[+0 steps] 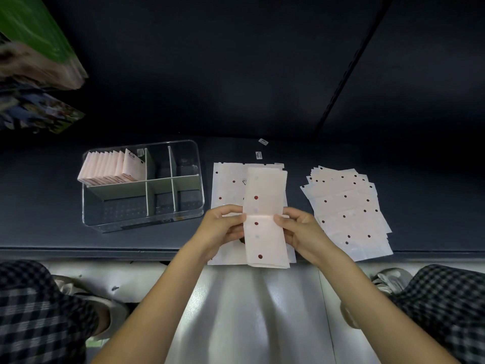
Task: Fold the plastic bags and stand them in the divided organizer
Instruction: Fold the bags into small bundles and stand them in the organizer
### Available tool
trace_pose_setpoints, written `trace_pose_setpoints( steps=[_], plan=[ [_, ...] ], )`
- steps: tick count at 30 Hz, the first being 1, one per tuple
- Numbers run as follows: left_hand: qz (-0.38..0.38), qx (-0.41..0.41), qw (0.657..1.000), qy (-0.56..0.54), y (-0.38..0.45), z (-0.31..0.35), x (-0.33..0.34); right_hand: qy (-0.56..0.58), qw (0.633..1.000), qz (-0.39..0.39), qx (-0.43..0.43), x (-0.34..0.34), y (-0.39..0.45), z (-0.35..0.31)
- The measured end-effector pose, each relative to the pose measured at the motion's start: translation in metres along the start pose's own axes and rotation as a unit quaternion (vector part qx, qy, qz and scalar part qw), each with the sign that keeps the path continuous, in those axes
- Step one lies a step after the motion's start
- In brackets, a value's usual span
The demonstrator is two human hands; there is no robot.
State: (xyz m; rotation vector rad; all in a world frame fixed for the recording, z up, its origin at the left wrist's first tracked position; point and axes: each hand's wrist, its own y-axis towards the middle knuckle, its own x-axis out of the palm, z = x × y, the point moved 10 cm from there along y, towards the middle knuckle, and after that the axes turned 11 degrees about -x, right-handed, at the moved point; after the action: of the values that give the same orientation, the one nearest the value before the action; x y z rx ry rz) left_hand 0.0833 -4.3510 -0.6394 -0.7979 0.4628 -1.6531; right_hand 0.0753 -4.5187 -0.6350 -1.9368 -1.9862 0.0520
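I hold a pale pink dotted plastic bag (265, 195), folded into a long strip, above the dark shelf. My left hand (223, 227) pinches its left edge at mid-length and my right hand (301, 229) pinches the right edge. Under it lies a flat unfolded bag (227, 182). A clear divided organizer (189, 179) stands to the left; its back-left compartment holds several folded bags (110, 166) standing upright. The other compartments look empty.
A fanned stack of flat dotted bags (346, 206) lies at the right of the shelf. Two small labels (259, 154) sit behind the bags. Packaged goods (34, 64) hang at the upper left. My checkered knees and shoes flank the pale floor below.
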Motion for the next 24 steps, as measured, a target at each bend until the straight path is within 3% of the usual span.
trace_pose_setpoints(
  steps=[7,10,14,18,21,24],
  plan=[
    [-0.029,0.028,0.999,0.001,-0.005,0.010,0.006,-0.025,0.999,-0.020,-0.042,0.003,0.000,-0.014],
    [-0.020,0.036,0.999,0.021,-0.005,0.013,0.005,-0.079,0.993,-0.023,-0.079,0.002,0.001,-0.021],
    [-0.006,0.015,0.999,-0.031,-0.002,0.009,0.005,-0.121,0.985,-0.015,-0.118,0.002,0.002,-0.029],
    [0.041,0.013,0.999,0.020,0.002,0.002,0.004,-0.161,0.978,-0.011,-0.133,0.003,-0.001,-0.035],
    [0.081,0.051,0.995,0.028,-0.002,0.010,-0.001,-0.167,0.979,-0.019,-0.118,0.007,-0.002,-0.036],
    [0.133,0.150,0.971,0.133,-0.012,0.034,-0.004,-0.183,0.976,-0.029,-0.114,0.011,0.002,-0.040]
  ],
)
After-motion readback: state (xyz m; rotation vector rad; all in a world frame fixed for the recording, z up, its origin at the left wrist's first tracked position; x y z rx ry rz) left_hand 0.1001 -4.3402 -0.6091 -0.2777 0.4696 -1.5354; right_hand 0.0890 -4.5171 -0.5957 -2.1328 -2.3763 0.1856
